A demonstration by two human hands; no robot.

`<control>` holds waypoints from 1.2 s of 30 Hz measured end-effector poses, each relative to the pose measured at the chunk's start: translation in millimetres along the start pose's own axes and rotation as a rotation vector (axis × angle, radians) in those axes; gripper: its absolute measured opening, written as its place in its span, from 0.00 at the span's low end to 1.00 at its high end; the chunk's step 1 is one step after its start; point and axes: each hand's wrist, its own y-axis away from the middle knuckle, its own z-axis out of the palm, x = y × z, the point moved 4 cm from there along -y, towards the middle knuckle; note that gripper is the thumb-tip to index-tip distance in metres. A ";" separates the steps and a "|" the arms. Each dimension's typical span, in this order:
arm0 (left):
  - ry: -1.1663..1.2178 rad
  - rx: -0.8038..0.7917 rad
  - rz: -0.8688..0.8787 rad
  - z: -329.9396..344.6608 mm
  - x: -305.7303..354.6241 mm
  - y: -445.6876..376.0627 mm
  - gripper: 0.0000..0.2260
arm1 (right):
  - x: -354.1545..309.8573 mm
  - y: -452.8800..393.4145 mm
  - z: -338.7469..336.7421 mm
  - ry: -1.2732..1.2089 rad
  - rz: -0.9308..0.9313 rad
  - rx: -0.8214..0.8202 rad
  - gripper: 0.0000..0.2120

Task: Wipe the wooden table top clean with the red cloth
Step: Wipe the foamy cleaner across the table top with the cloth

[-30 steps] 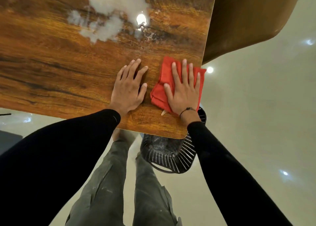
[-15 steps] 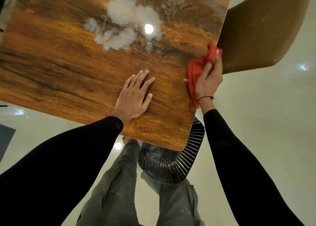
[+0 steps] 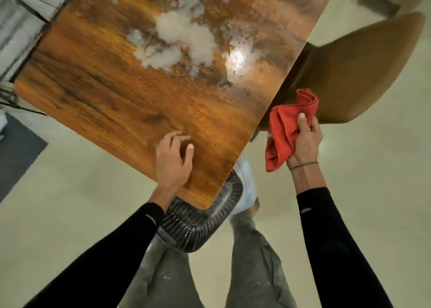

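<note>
Red cloth [image 3: 285, 130], bunched and folded on itself, is gripped in your right hand [image 3: 305, 142], thumb over the front and fingers curled behind; it hangs off the table, just past the edge at 3 o'clock, in front of the brown chair [image 3: 359, 74]. Your left hand [image 3: 172, 163] sits over the near corner of the wooden table top [image 3: 112, 93] at about 6 o'clock, fingers loosely bent and holding nothing; whether they touch the wood cannot be told. White residue [image 3: 184, 39] lies in patches toward 12 o'clock, with a bright lamp glare [image 3: 238, 59] and a smeared film to its right at 1 o'clock. A dark slatted basket [image 3: 196, 228] stands on the floor under the corner. Judged from this, the wipe is well short of done. Risks: a wadded cloth presents a small face and may only smear the residue into streaks; a sweep toward the 3 o'clock edge may push debris onto the chair, not into the basket; the glare may hide film left behind
</note>
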 end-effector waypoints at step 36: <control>0.438 0.178 -0.562 63.1 193.0 -74.0 0.38 | -23.9 -71.1 110.9 0.090 0.799 -0.811 0.31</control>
